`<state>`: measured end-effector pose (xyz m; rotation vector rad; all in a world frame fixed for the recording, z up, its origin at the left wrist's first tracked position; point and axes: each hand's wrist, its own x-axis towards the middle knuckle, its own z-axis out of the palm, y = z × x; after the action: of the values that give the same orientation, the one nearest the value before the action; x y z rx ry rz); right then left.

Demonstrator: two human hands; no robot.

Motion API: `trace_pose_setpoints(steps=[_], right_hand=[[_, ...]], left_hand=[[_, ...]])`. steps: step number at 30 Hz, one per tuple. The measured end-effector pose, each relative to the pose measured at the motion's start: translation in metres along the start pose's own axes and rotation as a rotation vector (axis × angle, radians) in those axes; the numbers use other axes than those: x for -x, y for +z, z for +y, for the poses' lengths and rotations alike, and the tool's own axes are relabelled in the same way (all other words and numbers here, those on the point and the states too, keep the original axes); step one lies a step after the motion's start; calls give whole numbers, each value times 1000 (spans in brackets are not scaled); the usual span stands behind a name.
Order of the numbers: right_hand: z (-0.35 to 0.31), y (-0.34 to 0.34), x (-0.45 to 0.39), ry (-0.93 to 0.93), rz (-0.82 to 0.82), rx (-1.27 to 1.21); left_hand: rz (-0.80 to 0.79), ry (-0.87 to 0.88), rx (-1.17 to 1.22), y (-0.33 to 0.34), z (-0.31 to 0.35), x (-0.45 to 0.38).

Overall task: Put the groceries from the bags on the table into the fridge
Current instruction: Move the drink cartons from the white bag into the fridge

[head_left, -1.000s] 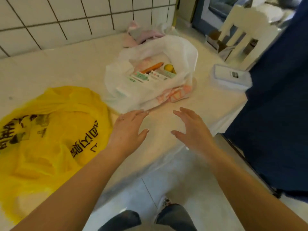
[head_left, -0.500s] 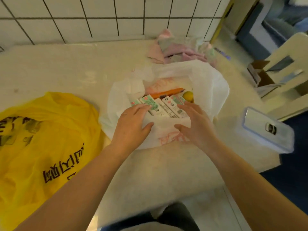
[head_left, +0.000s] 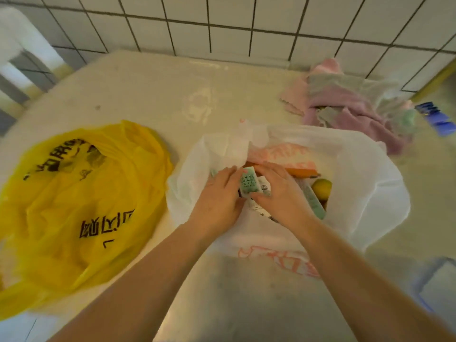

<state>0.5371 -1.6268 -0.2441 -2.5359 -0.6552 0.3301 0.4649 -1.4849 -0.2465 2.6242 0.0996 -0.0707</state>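
At the centre of the frame a small green-and-white milk carton [head_left: 249, 184] is being held between both hands inside the open white bag [head_left: 365, 183] on the table [head_left: 153, 95]. The left hand [head_left: 217, 198] is being curled against the carton's left side, the right hand [head_left: 281, 193] arched over its right side — thumb underneath, fingers bent. More cartons [head_left: 313, 201], an orange carrot [head_left: 303, 172] and a yellow fruit [head_left: 321, 188] are lying beside it in the bag. A yellow bag [head_left: 74, 206] is lying at the left, crumpled cloths [head_left: 350, 104] at the upper right.
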Motion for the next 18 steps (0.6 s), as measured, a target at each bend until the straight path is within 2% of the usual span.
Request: trace_pose_setpoints(steps=[7,18], right_hand=[[8,21,-13,-74,-170,-4],[2,21,-8,-9,-176,78]], left_hand=[[-35,-240,-250,21,10,7],[-79,-275,-355,31,21,7]])
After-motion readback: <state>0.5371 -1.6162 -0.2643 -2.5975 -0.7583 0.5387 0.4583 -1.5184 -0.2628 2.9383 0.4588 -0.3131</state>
